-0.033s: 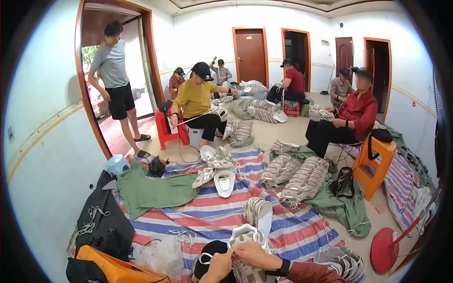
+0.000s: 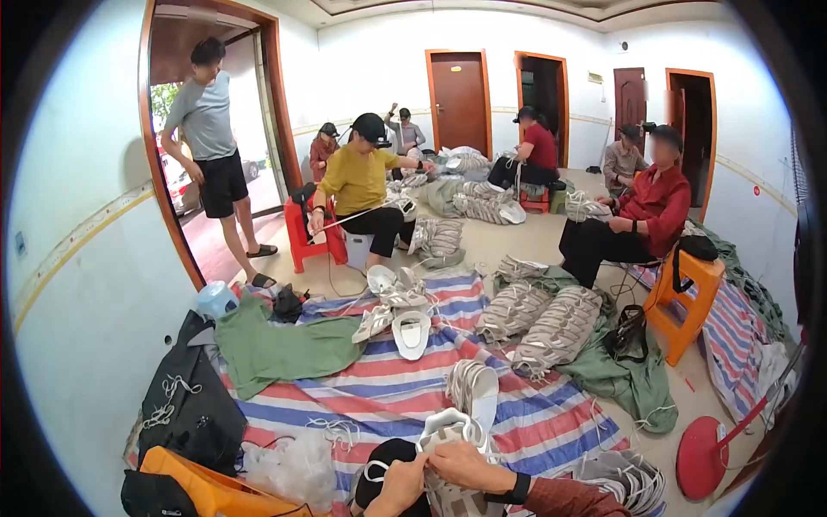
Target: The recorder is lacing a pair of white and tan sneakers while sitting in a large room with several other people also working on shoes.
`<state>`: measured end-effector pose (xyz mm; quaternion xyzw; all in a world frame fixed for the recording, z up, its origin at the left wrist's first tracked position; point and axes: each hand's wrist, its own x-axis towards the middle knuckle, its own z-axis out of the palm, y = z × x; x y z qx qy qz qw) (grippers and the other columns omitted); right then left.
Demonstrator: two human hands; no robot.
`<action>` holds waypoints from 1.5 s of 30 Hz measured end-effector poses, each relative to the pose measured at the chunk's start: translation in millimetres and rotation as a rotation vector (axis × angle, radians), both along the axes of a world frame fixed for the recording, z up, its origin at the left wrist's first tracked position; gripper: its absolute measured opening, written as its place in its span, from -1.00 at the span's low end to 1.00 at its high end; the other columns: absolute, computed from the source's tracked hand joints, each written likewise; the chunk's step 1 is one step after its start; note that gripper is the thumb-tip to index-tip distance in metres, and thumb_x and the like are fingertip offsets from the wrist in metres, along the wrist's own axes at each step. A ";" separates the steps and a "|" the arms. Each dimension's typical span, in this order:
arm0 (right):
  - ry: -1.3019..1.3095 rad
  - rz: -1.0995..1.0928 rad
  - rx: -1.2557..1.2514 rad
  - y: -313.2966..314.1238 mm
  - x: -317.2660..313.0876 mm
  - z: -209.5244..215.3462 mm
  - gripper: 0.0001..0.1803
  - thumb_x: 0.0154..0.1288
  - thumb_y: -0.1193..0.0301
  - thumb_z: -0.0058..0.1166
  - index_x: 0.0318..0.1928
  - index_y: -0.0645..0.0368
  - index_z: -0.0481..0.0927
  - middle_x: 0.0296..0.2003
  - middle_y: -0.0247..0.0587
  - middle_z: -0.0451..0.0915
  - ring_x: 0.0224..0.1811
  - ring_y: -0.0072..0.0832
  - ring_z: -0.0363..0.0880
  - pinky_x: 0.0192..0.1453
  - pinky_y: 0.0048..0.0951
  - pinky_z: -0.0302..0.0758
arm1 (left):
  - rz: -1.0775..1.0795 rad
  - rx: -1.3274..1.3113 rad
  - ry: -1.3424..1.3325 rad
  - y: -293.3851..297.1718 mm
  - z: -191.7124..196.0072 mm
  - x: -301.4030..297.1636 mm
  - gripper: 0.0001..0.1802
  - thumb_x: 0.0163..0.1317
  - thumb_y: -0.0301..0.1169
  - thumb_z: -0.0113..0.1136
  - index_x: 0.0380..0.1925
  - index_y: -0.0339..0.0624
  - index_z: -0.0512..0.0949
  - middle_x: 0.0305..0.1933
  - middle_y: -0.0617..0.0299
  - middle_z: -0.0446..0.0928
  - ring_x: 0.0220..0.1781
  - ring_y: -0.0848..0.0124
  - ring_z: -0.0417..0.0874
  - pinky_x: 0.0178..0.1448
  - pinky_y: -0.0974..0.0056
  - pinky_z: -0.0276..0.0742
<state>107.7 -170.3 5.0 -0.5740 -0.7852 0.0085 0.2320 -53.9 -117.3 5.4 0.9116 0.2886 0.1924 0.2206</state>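
Note:
At the lower edge, a beige and white shoe upper [image 2: 444,424] lies in front of me over my dark-clad knee. My left hand [image 2: 399,488] is closed in a pinch at its lacing edge, with a loop of white shoelace [image 2: 374,470] standing out beside the fingers. Against it, my right hand [image 2: 463,466] is also closed, thumb and fingers pinched at the same spot; what lies between its fingertips is hidden. A black band circles my right wrist. Just beyond the upper stands a row of nested shoe uppers [image 2: 470,389].
A striped sheet [image 2: 370,388] covers the floor, bearing bundled uppers [image 2: 557,332], loose shoes [image 2: 411,334] and green cloth [image 2: 280,340]. An orange stool [image 2: 685,297] and red round base [image 2: 699,457] stand right; a plastic bag [image 2: 293,474] lies left. Several people sit working; one stands by the doorway.

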 end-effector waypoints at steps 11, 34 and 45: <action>-0.269 -0.805 0.403 -26.7 166.8 44.4 -0.93 -0.05 0.47 0.05 -0.57 0.12 0.43 -0.55 -0.17 0.40 -0.53 -0.21 0.43 -0.47 -0.23 0.33 | -0.144 0.134 -0.042 8.6 -6.6 1.9 -0.77 0.04 -0.50 -0.01 -0.25 -0.13 0.43 -0.56 0.11 0.51 -0.46 0.15 0.55 -0.32 0.11 0.26; 0.136 0.000 0.020 -19.3 39.4 23.6 -0.80 0.00 0.49 0.08 -0.32 0.15 0.41 -0.39 -0.23 0.40 -0.43 -0.24 0.50 -0.43 -0.27 0.45 | -0.119 -0.433 -0.163 13.0 -4.5 -4.3 -0.90 0.10 -0.62 0.00 -0.41 -0.28 0.29 -0.55 0.06 0.41 -0.51 0.21 0.51 -0.38 0.28 0.44; 0.094 -0.027 -0.074 -12.1 41.9 17.6 -0.81 -0.02 0.51 0.11 -0.32 0.14 0.45 -0.46 -0.21 0.42 -0.48 -0.22 0.51 -0.49 -0.27 0.42 | -0.074 -0.795 -0.066 8.4 1.6 -16.8 -0.85 0.08 -0.63 0.09 -0.44 -0.25 0.32 -0.59 0.25 0.44 -0.59 0.55 0.51 -0.53 0.45 0.44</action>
